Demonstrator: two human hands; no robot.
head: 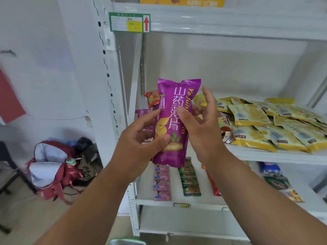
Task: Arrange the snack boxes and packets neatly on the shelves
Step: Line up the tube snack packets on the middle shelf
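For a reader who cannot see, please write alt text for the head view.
Two bare hands hold a purple chips packet upright before a white shelf: the left hand grips its lower part, the right hand touches its side. Yellow packets lie piled on the shelf.

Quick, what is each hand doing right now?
Left hand: holds the purple snack packet upright, thumb in front, fingers curled round its left edge.
Right hand: thumb on the packet's front, fingers straight and spread, not clearly gripping.

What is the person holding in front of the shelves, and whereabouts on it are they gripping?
A purple snack packet, upright. The left hand grips its lower left edge, thumb across the front. The right hand touches its right side with a thumb, fingers spread.
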